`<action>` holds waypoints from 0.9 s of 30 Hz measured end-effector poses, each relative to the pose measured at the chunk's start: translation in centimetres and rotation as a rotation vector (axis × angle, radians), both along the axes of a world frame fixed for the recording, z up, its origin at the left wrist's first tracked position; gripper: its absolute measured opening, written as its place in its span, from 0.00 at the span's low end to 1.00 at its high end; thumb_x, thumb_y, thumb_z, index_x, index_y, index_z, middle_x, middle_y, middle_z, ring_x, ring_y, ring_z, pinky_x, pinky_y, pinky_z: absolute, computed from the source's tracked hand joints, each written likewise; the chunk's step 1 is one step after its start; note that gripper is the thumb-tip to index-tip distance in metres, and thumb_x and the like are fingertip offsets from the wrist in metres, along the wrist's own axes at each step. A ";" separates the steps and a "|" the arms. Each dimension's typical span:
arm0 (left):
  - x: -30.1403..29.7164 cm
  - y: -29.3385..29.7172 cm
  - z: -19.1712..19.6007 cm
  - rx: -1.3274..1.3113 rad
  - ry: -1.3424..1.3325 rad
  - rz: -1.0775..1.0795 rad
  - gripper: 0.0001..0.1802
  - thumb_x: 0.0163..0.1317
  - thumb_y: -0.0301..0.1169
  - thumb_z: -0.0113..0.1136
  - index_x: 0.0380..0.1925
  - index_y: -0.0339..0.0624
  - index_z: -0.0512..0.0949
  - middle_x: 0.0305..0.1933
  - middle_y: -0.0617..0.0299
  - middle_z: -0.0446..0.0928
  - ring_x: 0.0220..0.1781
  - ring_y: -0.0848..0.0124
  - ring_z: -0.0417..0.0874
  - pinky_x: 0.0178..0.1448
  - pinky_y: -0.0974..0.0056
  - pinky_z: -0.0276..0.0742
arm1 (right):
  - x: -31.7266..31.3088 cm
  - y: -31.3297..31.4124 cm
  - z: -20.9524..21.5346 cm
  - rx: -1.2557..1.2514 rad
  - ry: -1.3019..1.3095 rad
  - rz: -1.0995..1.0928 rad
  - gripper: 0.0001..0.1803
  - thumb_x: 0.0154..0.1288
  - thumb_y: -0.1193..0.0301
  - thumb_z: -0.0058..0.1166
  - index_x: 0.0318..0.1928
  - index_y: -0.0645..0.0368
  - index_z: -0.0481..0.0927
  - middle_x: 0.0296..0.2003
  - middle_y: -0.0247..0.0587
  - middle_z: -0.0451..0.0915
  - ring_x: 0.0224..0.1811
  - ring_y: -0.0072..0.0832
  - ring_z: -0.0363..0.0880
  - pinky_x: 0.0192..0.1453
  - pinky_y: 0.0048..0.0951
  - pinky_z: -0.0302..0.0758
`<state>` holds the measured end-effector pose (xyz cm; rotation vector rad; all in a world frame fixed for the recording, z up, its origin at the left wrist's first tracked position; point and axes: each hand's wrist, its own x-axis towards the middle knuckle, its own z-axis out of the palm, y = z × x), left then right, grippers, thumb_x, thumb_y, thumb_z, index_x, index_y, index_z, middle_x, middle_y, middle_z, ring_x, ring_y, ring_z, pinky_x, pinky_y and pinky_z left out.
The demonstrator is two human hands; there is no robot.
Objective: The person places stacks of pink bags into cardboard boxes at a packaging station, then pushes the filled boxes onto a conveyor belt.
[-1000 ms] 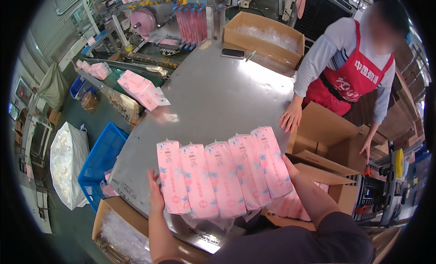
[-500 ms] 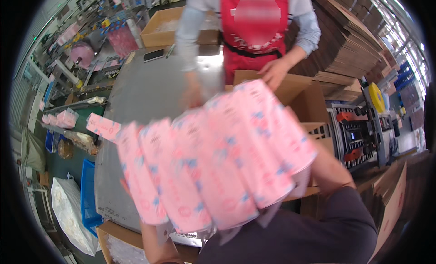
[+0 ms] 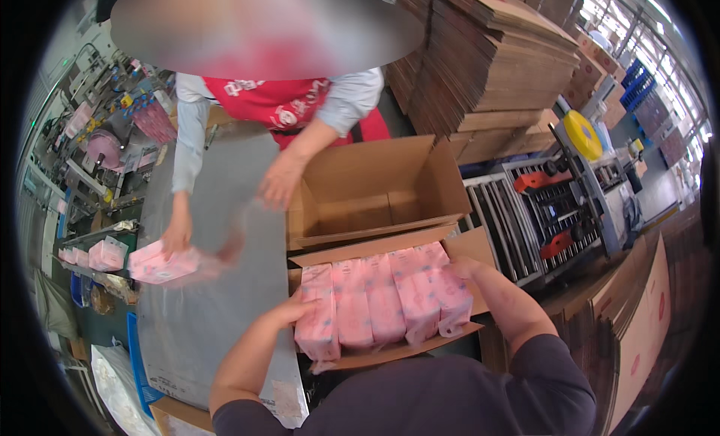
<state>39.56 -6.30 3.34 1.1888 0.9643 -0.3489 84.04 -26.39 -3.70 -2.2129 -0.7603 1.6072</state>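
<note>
Pink packs: your row of five floral-printed packs (image 3: 371, 308) stands side by side at the mouth of the near carton (image 3: 471, 248), between its flaps; how deep the row sits, you cannot tell from here.
Left hand: yours (image 3: 294, 310) lies at the row's left end, touching the outermost pack; fingers close together, reaching over its edge. Cannot tell whether they pinch.
Right hand: yours (image 3: 463, 269) is at the row's far right corner, against the end pack; fingers partly hidden, so their spread or pinch cannot be told.
Far carton: a second open carton (image 3: 375, 184) stands just beyond the near one, flaps up.
Metal table: grey top (image 3: 217, 331), left of both cartons.
Co-worker: person in a red apron (image 3: 262, 102) across from you; one hand (image 3: 178, 232) on a loose pink pack (image 3: 161, 263) at the table's left side, the other (image 3: 280, 182) blurred beside the far carton.
Right side: roller conveyor (image 3: 491, 214), yellow tape roll (image 3: 582, 136), tall stack of flattened cardboard (image 3: 495, 72) behind.
Lower left: blue crate (image 3: 139, 365), white sack (image 3: 120, 395).
</note>
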 end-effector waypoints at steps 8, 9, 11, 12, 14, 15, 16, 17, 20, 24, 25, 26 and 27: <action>9.5 -10.3 -4.9 0.849 0.214 -0.432 0.61 0.49 0.67 0.65 0.77 0.59 0.47 0.77 0.43 0.51 0.78 0.49 0.53 0.76 0.47 0.52 | 2.1 -6.4 5.2 0.031 -0.587 0.427 0.51 0.64 0.36 0.48 0.76 0.56 0.49 0.68 0.63 0.60 0.69 0.57 0.62 0.67 0.57 0.65; 10.2 -11.0 -4.6 1.022 0.304 -0.557 0.61 0.49 0.69 0.63 0.77 0.60 0.46 0.80 0.43 0.44 0.81 0.47 0.45 0.79 0.44 0.45 | 0.6 -6.6 6.5 0.033 -0.698 0.679 0.51 0.64 0.34 0.46 0.77 0.50 0.48 0.72 0.60 0.52 0.73 0.58 0.54 0.69 0.63 0.59; 9.7 -11.3 -9.1 1.108 0.207 -0.715 0.60 0.50 0.72 0.58 0.77 0.61 0.47 0.81 0.47 0.33 0.82 0.46 0.33 0.79 0.40 0.33 | -0.2 -8.8 4.6 0.099 -0.774 0.991 0.50 0.63 0.31 0.42 0.78 0.40 0.47 0.77 0.53 0.41 0.78 0.60 0.39 0.71 0.72 0.47; 9.2 -11.5 -10.9 1.150 0.157 -0.801 0.59 0.50 0.73 0.56 0.77 0.62 0.47 0.82 0.48 0.28 0.82 0.45 0.27 0.79 0.38 0.28 | 0.2 -10.5 0.9 0.161 -0.741 1.042 0.49 0.63 0.30 0.40 0.78 0.36 0.47 0.78 0.50 0.36 0.79 0.60 0.32 0.71 0.75 0.42; 9.2 -11.7 -11.2 1.159 0.206 -0.848 0.57 0.52 0.71 0.57 0.77 0.63 0.48 0.82 0.48 0.32 0.82 0.48 0.30 0.80 0.39 0.30 | 1.2 -10.7 -1.9 0.232 -0.700 1.112 0.47 0.64 0.30 0.39 0.78 0.32 0.47 0.79 0.45 0.32 0.80 0.59 0.27 0.71 0.78 0.37; 9.2 -11.8 -11.1 1.140 0.203 -0.832 0.57 0.52 0.70 0.57 0.77 0.62 0.48 0.82 0.47 0.33 0.82 0.47 0.31 0.79 0.38 0.31 | 1.3 -10.4 -2.2 0.230 -0.684 1.130 0.46 0.64 0.32 0.40 0.78 0.31 0.47 0.79 0.43 0.32 0.80 0.57 0.28 0.71 0.77 0.36; 9.0 -11.6 -11.0 1.128 0.195 -0.826 0.57 0.52 0.69 0.58 0.77 0.61 0.48 0.82 0.47 0.34 0.82 0.47 0.32 0.79 0.38 0.32 | 0.7 -9.8 -1.7 0.227 -0.672 1.133 0.45 0.65 0.33 0.40 0.77 0.30 0.47 0.79 0.41 0.32 0.80 0.56 0.30 0.72 0.76 0.35; 8.3 -11.3 -11.4 1.246 0.220 -0.768 0.57 0.52 0.67 0.60 0.77 0.57 0.48 0.81 0.46 0.36 0.82 0.46 0.35 0.79 0.37 0.34 | 0.9 -8.9 -0.7 0.156 -0.672 1.157 0.43 0.66 0.35 0.41 0.77 0.28 0.46 0.79 0.43 0.34 0.80 0.54 0.31 0.73 0.75 0.34; 4.6 -9.4 -11.0 1.415 0.362 -0.430 0.58 0.53 0.61 0.64 0.76 0.44 0.48 0.80 0.42 0.43 0.80 0.43 0.43 0.78 0.39 0.42 | 3.9 -8.9 2.0 0.366 -0.940 0.976 0.44 0.66 0.42 0.50 0.77 0.37 0.49 0.77 0.49 0.48 0.78 0.53 0.44 0.75 0.66 0.45; -2.2 -9.0 -13.3 1.082 0.199 0.299 0.55 0.56 0.50 0.68 0.73 0.33 0.51 0.78 0.39 0.47 0.80 0.43 0.46 0.80 0.48 0.46 | 9.8 -12.1 3.5 0.240 -1.155 -0.041 0.39 0.65 0.60 0.56 0.72 0.59 0.58 0.58 0.57 0.76 0.57 0.53 0.75 0.58 0.49 0.72; -1.0 -8.8 -11.4 1.259 0.269 0.258 0.50 0.57 0.44 0.69 0.72 0.33 0.53 0.69 0.38 0.64 0.71 0.47 0.66 0.73 0.53 0.63 | 11.9 -14.0 1.6 0.159 -1.005 -0.117 0.39 0.65 0.60 0.55 0.72 0.59 0.58 0.52 0.59 0.79 0.52 0.54 0.78 0.54 0.51 0.74; 0.0 -7.5 -8.6 1.060 0.205 0.379 0.50 0.57 0.43 0.70 0.72 0.34 0.54 0.65 0.39 0.68 0.64 0.50 0.71 0.68 0.55 0.68 | 12.8 -15.5 0.3 0.083 -0.850 -0.198 0.38 0.64 0.61 0.55 0.72 0.58 0.58 0.46 0.60 0.82 0.46 0.55 0.81 0.49 0.52 0.76; 0.7 -6.5 -5.9 0.857 0.148 0.504 0.50 0.56 0.42 0.71 0.72 0.35 0.54 0.60 0.40 0.72 0.57 0.53 0.77 0.63 0.56 0.73 | 12.3 -15.7 0.4 0.251 -0.916 -0.023 0.38 0.64 0.61 0.54 0.72 0.58 0.57 0.35 0.61 0.83 0.38 0.58 0.82 0.44 0.54 0.77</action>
